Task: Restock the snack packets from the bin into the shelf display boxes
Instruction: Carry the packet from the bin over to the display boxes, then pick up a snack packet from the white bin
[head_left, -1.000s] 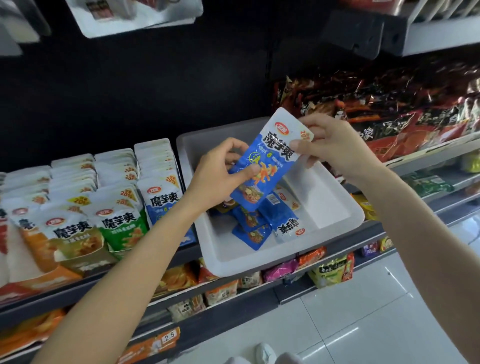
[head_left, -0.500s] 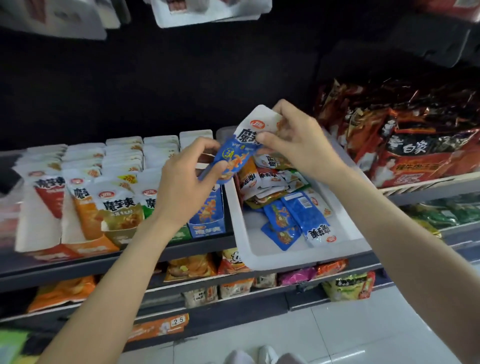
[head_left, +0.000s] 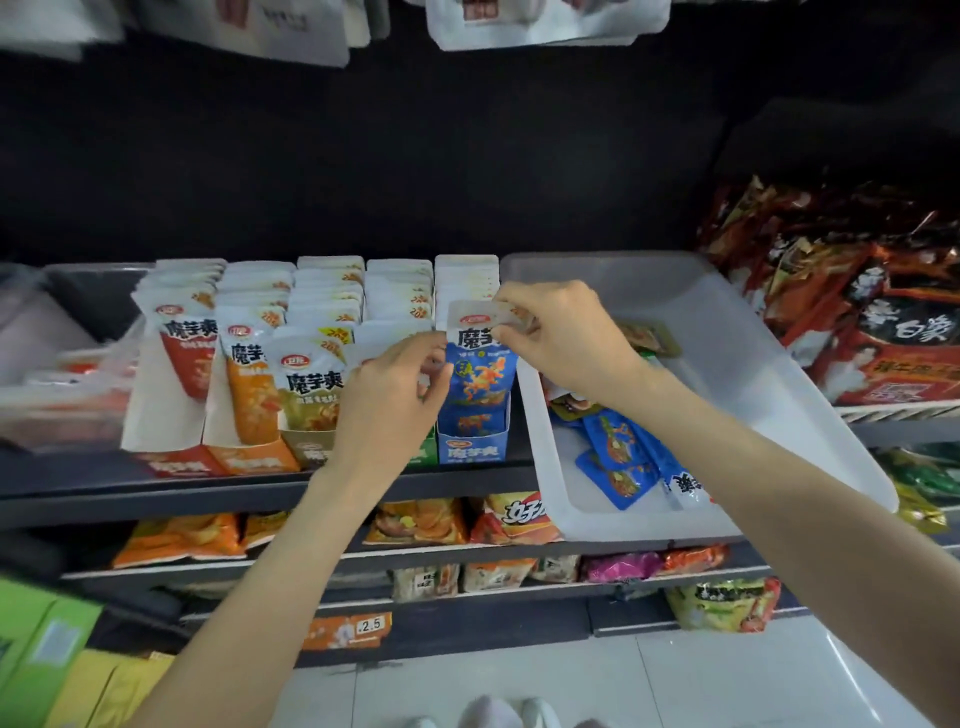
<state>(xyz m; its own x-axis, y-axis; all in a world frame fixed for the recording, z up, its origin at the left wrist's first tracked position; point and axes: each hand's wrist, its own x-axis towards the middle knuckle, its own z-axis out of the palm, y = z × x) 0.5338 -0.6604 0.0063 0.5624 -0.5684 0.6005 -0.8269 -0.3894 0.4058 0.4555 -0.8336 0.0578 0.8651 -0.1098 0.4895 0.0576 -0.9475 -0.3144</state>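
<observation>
Blue snack packet (head_left: 480, 371) held upright at frame centre, its lower end seated in the blue display box (head_left: 471, 441). White top seal pinched by right hand (head_left: 563, 338); left edge pinched by left hand (head_left: 392, 389). Judged light, limp, slick film: best taken by the stiffer sealed edges. More packets seen in white bin (head_left: 727, 322), centre right.

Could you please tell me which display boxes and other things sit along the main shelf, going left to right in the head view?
Red display box → orange display box → tan display box → blue display box → white bin → red noodle packs.
</observation>
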